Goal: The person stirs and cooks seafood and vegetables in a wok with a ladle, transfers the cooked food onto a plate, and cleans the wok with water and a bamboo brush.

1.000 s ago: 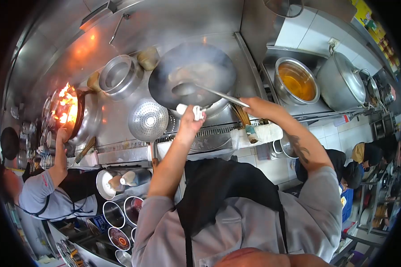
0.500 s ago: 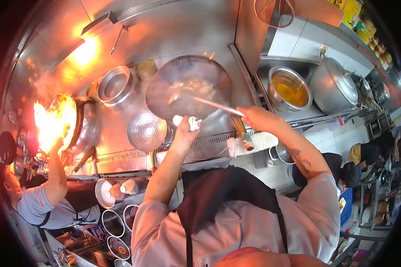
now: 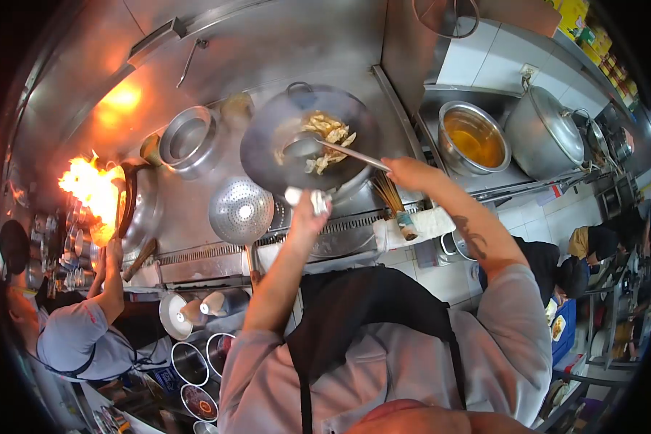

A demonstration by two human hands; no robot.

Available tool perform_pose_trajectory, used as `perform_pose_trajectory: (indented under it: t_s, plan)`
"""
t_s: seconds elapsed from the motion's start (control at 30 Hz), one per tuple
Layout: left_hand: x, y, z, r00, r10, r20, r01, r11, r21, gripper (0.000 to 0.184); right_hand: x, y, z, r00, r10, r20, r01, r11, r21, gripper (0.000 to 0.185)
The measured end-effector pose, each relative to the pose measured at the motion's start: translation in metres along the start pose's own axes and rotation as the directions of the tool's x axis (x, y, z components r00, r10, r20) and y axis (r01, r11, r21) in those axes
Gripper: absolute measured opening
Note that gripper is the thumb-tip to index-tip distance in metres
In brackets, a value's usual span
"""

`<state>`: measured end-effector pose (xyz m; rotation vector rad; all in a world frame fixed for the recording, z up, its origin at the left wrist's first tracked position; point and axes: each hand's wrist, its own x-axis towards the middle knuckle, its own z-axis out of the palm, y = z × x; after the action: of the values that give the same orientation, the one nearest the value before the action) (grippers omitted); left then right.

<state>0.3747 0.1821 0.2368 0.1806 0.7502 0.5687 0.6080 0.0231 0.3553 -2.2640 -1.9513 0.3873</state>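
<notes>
A large dark wok [image 3: 262,148] sits on the range in front of me, with pale, browned pieces of food [image 3: 333,132] in it. My left hand [image 3: 309,217] is closed round a folded white cloth [image 3: 294,196] at the wok's near rim; whatever part of the wok lies under the cloth is hidden. My right hand [image 3: 409,174] grips the handle end of a long metal ladle [image 3: 349,152]. The ladle's bowl is inside the wok, against the left side of the food.
Left of the wok are a perforated strainer [image 3: 233,213] and a metal pot [image 3: 189,137]. A co-worker [image 3: 87,329] stands at a flaming wok [image 3: 94,189] farther left. On the right are a bowl of yellow oil [image 3: 474,145], a lidded pot [image 3: 542,134] and a bamboo brush [image 3: 389,194].
The wok's far side has tipped up slightly, and its far handle now shows. Food has gathered to the right, with the ladle bowl moved right and turned. The co-worker's flame is smaller.
</notes>
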Motion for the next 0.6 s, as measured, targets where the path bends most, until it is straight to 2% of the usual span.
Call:
perform_pose_trajectory:
  t_s: [0.03, 0.07, 0.1, 0.13, 0.2, 0.27, 0.3, 0.37, 0.47, 0.6]
  plan:
    - [-0.007, -0.019, -0.016, 0.998, 0.051, 0.025, -0.053, 0.997, 0.064, 0.016, 0.006, -0.005, 0.0, 0.997, 0.062, -0.04, -0.064, 0.997, -0.052, 0.034]
    - [-0.01, -0.032, -0.036, 0.999, -0.037, 0.019, 0.036, 0.996, 0.079, 0.016, 0.004, -0.007, 0.0, 0.994, 0.035, -0.099, -0.047, 0.992, -0.121, 0.034]
    - [-0.012, -0.049, -0.063, 0.996, -0.04, 0.08, 0.035, 0.998, 0.057, 0.016, 0.0, -0.012, -0.002, 0.987, 0.003, -0.163, -0.035, 0.98, -0.195, 0.033]
    - [-0.021, -0.056, -0.074, 0.996, -0.062, 0.064, 0.049, 0.981, 0.189, 0.017, -0.005, -0.019, -0.003, 0.975, -0.031, -0.222, -0.03, 0.963, -0.266, 0.033]
    - [-0.038, -0.049, -0.051, 0.996, -0.092, 0.012, 0.092, 0.994, 0.059, 0.017, -0.014, -0.029, -0.02, 0.974, -0.058, -0.22, -0.014, 0.95, -0.311, 0.035]
    - [-0.021, -0.022, -0.02, 0.998, -0.01, -0.056, 0.009, 1.0, -0.024, 0.011, -0.02, -0.028, -0.025, 0.987, -0.048, -0.151, -0.01, 0.934, -0.358, 0.035]
    - [0.017, -0.007, -0.027, 0.998, -0.001, 0.06, 0.0, 1.0, 0.009, 0.011, -0.024, -0.022, -0.023, 0.986, -0.069, -0.152, 0.019, 0.95, -0.313, 0.035]
    - [0.042, 0.016, -0.006, 0.999, -0.002, 0.054, 0.0, 0.999, 0.041, 0.007, -0.026, -0.007, -0.026, 0.978, -0.118, -0.17, 0.076, 0.969, -0.234, 0.035]
    - [0.063, 0.025, 0.009, 0.999, 0.033, 0.005, -0.034, 0.995, 0.091, 0.007, -0.022, 0.0, -0.035, 0.987, -0.004, -0.163, -0.018, 0.99, -0.139, 0.033]
    - [0.082, 0.02, 0.005, 1.0, 0.018, -0.003, -0.017, 0.996, 0.089, 0.012, 0.013, 0.029, -0.018, 0.959, 0.143, -0.243, -0.161, 0.985, -0.055, 0.029]
